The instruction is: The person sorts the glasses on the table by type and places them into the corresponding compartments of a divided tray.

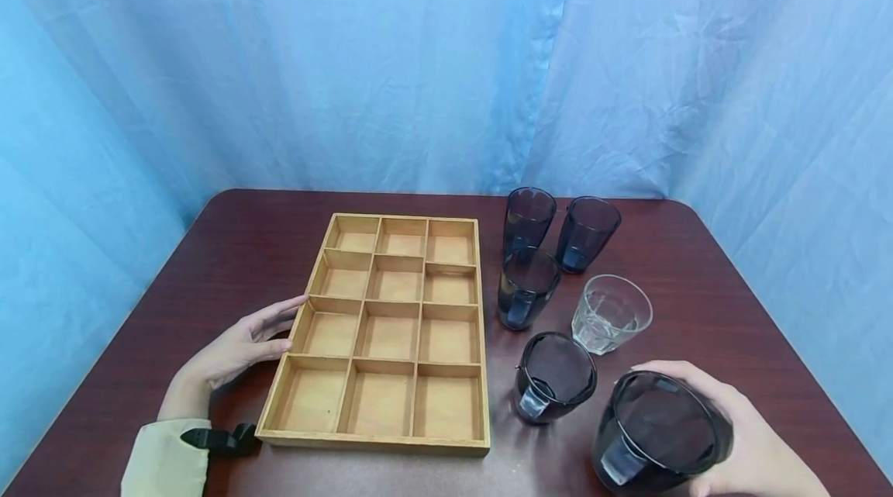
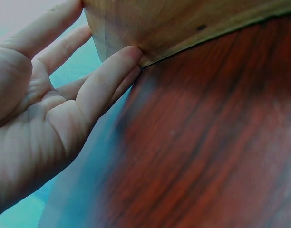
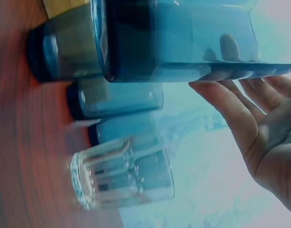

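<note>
The brown wood-grain desk (image 1: 698, 311) carries everything here. The largest thing on it is a twelve-compartment wooden tray (image 1: 387, 330), left of centre; it looks rigid and moderately light for its breadth, best taken by the outer walls on opposite sides, since the thin dividers would probably make poor handles. The left hand (image 1: 233, 346) touches its left wall with fingers extended and loose, not wrapped round it. Next in size comes the dark tumbler (image 1: 659, 419) at the right front, gripped by the right hand (image 1: 749, 427), its fingers curved round the upper wall from the far right side. Being glass, it is likely stiff, fairly heavy at the base, smooth enough to slip and easily chipped; a hold round the middle of the wall, with fingers and thumb opposed, should serve better than the rim. Whether its base touches the desk I cannot tell. Four similar tumblers (image 1: 556, 377) stand between it and the tray's right side and farther back. The clear glass (image 1: 611, 315), seemingly shorter, stands just behind the nearest of them, calling for equal care.
</note>
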